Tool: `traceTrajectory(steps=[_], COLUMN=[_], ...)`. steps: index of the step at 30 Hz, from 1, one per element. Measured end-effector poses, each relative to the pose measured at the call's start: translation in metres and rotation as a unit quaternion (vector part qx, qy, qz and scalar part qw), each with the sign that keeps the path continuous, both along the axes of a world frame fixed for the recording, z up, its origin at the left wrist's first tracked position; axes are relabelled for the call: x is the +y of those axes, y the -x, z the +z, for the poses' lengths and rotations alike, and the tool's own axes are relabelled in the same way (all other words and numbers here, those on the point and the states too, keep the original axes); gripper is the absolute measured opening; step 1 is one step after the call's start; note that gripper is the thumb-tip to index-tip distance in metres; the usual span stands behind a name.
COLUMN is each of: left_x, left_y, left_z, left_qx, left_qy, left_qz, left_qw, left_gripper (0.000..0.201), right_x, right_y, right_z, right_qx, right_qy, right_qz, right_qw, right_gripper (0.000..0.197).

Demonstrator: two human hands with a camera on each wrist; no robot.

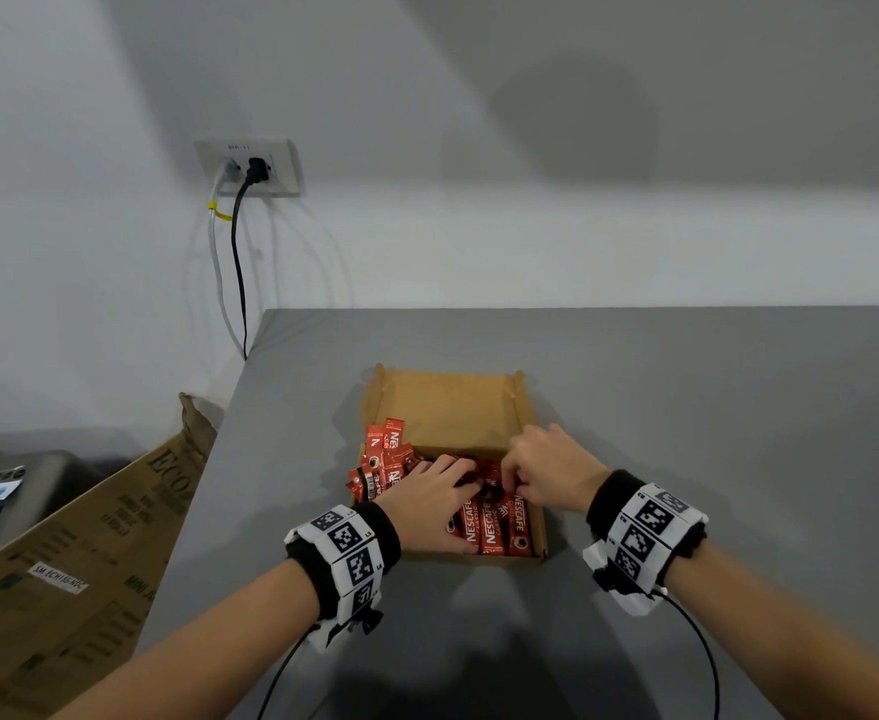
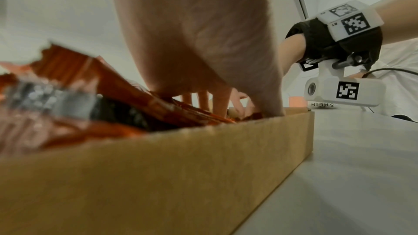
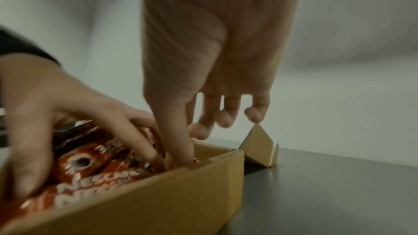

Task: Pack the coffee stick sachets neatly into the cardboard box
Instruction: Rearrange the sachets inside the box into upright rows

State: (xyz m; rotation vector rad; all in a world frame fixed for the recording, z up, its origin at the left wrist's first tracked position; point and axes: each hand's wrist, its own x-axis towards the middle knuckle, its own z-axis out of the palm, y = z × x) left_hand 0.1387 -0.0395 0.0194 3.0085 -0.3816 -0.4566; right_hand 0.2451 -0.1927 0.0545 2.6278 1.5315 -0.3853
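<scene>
Both hands in box (image 1: pixel 525 407): left hand (image 1: pixel 429 493) flat, pressing sachets (image 1: pixel 494 522); right hand (image 1: pixel 546 467) thumb dug between sticks, hold unclear. Sachets light, slick, floppy: take mid-length, square ends against near wall.

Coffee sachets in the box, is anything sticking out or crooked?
Yes. At the cardboard box's left side, several sachets stand tilted, poking above the wall, while the near-right ones lie flat in a row.
</scene>
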Motion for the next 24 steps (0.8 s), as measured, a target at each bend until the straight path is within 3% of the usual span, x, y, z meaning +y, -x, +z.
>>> traceTrajectory(steps=[5, 16, 21, 24], left_x=[0.0, 0.0, 0.0, 0.001], left_y=[0.0, -0.001, -0.001, -0.002], left_z=[0.001, -0.002, -0.001, -0.004], left_qx=[0.007, -0.002, 0.005, 0.0], left_qy=[-0.007, 0.005, 0.007, 0.004], left_qz=[-0.002, 0.0, 0.002, 0.001], left_qw=[1.0, 1.0, 1.0, 1.0], left_gripper=[0.077, 0.077, 0.076, 0.078], right_x=[0.005, 0.01, 0.009, 0.014], right_y=[0.009, 0.005, 0.01, 0.014], right_z=[-0.003, 0.001, -0.008, -0.011], right_qx=[-0.017, 0.006, 0.001, 0.004], right_qy=[0.099, 0.101, 0.096, 0.108], right_qz=[0.077, 0.13, 0.134, 0.117], right_qw=[0.992, 0.986, 0.986, 0.987], right_gripper=[0.028, 0.015, 0.03, 0.053])
